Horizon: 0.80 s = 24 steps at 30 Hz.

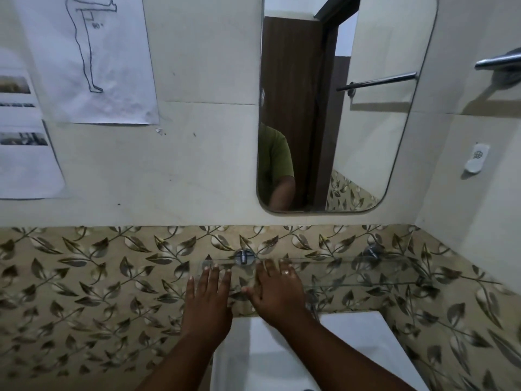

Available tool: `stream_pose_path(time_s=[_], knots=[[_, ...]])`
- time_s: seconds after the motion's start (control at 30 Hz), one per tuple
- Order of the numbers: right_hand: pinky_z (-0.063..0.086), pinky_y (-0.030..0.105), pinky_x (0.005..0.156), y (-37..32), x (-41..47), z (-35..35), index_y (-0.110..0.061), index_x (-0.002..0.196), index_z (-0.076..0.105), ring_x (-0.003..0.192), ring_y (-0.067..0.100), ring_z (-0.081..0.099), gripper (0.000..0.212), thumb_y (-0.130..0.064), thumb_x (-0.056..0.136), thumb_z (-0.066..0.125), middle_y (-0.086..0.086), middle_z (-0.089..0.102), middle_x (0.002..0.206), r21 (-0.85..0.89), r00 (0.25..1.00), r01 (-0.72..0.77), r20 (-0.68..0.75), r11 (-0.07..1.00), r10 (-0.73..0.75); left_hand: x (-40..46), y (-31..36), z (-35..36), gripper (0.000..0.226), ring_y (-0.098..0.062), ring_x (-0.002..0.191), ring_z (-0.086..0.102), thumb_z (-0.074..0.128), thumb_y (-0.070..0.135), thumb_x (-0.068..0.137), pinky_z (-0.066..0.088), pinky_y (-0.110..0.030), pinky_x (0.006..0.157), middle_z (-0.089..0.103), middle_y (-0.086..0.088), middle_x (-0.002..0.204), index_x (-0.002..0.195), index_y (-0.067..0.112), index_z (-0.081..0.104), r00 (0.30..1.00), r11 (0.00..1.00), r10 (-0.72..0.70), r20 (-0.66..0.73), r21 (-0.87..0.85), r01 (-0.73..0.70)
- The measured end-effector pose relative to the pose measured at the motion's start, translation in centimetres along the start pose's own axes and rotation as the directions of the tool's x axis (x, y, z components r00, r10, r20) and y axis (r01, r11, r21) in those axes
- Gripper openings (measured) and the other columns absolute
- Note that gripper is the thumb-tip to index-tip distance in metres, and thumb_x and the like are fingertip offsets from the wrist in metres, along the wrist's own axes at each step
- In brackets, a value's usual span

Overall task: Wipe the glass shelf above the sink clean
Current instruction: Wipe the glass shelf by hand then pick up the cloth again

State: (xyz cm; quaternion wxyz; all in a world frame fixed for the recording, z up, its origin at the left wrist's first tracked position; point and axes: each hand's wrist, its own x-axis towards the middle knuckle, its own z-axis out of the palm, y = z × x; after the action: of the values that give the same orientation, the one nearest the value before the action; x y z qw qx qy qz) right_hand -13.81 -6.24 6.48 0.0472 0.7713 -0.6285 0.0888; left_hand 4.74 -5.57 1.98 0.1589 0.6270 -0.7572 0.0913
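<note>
A clear glass shelf (352, 273) runs along the leaf-patterned tiles above the white sink (352, 342), held by two chrome brackets (244, 257). My left hand (208, 300) lies flat with fingers spread, its fingertips on the shelf's left end. My right hand (277, 292), with a ring on one finger, also rests palm down on the shelf just right of the left bracket. Neither hand holds a cloth or anything else. The shelf carries no objects.
A rounded mirror (366, 136) hangs above the shelf. Paper sheets (93, 60) are stuck on the wall at the left. A chrome towel bar (499, 62) and a small white wall hook (476, 159) are on the right wall.
</note>
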Motion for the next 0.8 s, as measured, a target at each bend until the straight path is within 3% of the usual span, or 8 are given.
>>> stream_pose_path(time_s=[0.1, 0.17, 0.33, 0.47, 0.53, 0.63, 0.7, 0.8], knots=[[0.032, 0.056, 0.113, -0.6, -1.2, 1.0, -0.020, 0.149, 0.045, 0.140, 0.040, 0.044, 0.082, -0.077, 0.092, 0.031, 0.012, 0.047, 0.153, -0.018, 0.988, 0.148, -0.041, 0.989, -0.149, -2.1, -0.9, -0.1, 0.100, -0.036, 0.141, 0.033, 0.084, 0.031, 0.058, 0.007, -0.052, 0.116, 0.040, -0.015, 0.153, 0.146, 0.019, 0.037, 0.999, 0.999, 0.032, -0.011, -0.008, -0.032], [0.026, 0.053, 0.117, 0.7, -1.5, 1.0, -0.023, 0.154, 0.036, 0.145, 0.037, 0.036, 0.079, -0.074, 0.093, 0.034, 0.009, 0.039, 0.159, -0.032, 0.970, 0.238, -0.041, 0.971, -0.239, -2.9, -1.1, -0.4, 0.105, -0.034, 0.140, 0.032, 0.085, 0.031, 0.054, 0.009, -0.050, 0.115, 0.044, -0.014, 0.150, 0.147, 0.021, 0.035, 0.999, 0.999, 0.038, 0.013, -0.008, -0.038], [0.020, 0.052, 0.120, 0.2, -0.9, -1.6, -0.023, 0.157, 0.027, 0.151, 0.036, 0.023, 0.104, -0.084, 0.080, -0.006, 0.007, 0.028, 0.165, 0.008, 0.996, 0.085, 0.010, 0.996, -0.085, -3.8, -1.0, -1.4, 0.113, -0.033, 0.137, 0.042, 0.083, 0.031, 0.049, 0.051, -0.052, 0.094, 0.044, -0.010, 0.151, 0.149, 0.024, 0.029, 0.997, 0.999, -0.008, 0.082, -0.030, 0.011], [0.015, 0.053, 0.122, -4.1, 0.3, -1.4, -0.022, 0.158, 0.025, 0.151, 0.037, 0.020, 0.104, -0.080, 0.080, -0.011, 0.006, 0.024, 0.166, 0.050, 0.991, 0.125, 0.036, 0.991, -0.127, -4.0, -1.2, -1.6, 0.104, -0.032, 0.135, 0.045, 0.083, 0.033, 0.047, 0.053, -0.051, 0.091, 0.047, -0.010, 0.149, 0.142, 0.021, 0.044, 0.991, 1.000, -0.022, 0.131, -0.011, 0.024], [0.014, 0.050, 0.122, -5.4, 0.7, -1.1, -0.026, 0.158, 0.025, 0.152, 0.034, 0.018, 0.101, -0.080, 0.080, -0.012, 0.002, 0.025, 0.166, 0.079, 0.977, 0.206, 0.045, 0.975, -0.210, -4.0, -1.4, -2.2, 0.099, -0.030, 0.143, 0.032, 0.078, 0.035, 0.060, 0.046, -0.052, 0.101, 0.033, -0.009, 0.158, 0.148, 0.017, 0.037, 0.993, 1.000, -0.014, 0.117, -0.015, 0.016], [0.016, 0.044, 0.121, -4.8, 0.8, -1.2, -0.031, 0.156, 0.029, 0.153, 0.026, 0.017, 0.079, -0.073, 0.094, 0.006, -0.004, 0.028, 0.165, 0.139, 0.946, 0.316, 0.027, 0.938, -0.323, -4.2, -1.8, -2.1, 0.096, -0.027, 0.149, -0.005, 0.060, 0.034, 0.083, 0.028, -0.052, 0.114, -0.015, -0.002, 0.160, 0.154, 0.020, -0.003, 0.992, 0.999, 0.029, 0.122, 0.017, -0.031], [0.018, 0.038, 0.119, -2.6, 0.7, -1.2, -0.035, 0.155, 0.031, 0.153, 0.019, 0.017, 0.060, -0.062, 0.102, 0.025, -0.007, 0.029, 0.164, 0.186, 0.920, 0.379, 0.030, 0.907, -0.390, -4.4, -1.9, -2.3, 0.096, -0.030, 0.150, -0.006, 0.061, 0.032, 0.083, 0.032, -0.053, 0.111, -0.017, -0.004, 0.161, 0.155, 0.028, -0.002, 0.991, 0.998, 0.052, 0.127, 0.027, -0.056], [0.020, 0.038, 0.118, 0.3, 0.6, -1.4, -0.040, 0.154, 0.031, 0.153, 0.017, 0.018, 0.072, -0.074, 0.095, 0.010, -0.011, 0.028, 0.164, 0.204, 0.933, 0.338, 0.059, 0.919, -0.356, -4.5, -2.0, -2.4, 0.080, -0.029, 0.146, -0.023, 0.054, 0.028, 0.090, 0.027, -0.054, 0.113, -0.031, -0.005, 0.158, 0.153, 0.032, 0.005, 0.981, 0.995, 0.083, 0.174, 0.039, -0.091]])
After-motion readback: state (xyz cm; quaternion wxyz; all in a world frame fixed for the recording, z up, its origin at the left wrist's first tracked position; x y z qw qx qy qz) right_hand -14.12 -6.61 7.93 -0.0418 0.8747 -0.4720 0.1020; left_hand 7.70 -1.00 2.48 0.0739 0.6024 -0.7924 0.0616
